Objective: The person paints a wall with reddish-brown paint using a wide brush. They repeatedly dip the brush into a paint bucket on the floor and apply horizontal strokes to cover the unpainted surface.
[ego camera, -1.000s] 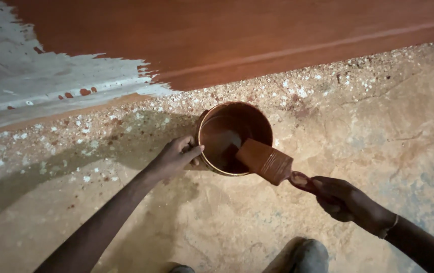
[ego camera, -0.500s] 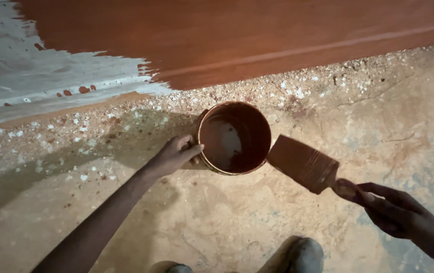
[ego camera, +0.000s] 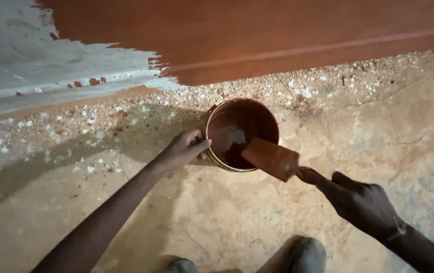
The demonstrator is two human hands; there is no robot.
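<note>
Paint point(ego camera: 237, 136) fills can point(ego camera: 212, 151) — brush point(ego camera: 270, 157) dipping in.

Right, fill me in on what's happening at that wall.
A person crouches over a round paint can of reddish-brown paint on the speckled floor. The left hand grips the can's rim, and the right hand holds a wide brush with its bristles over the can's near edge. Most of the wall is coated brown; the pale patch at left is unpainted.
</note>
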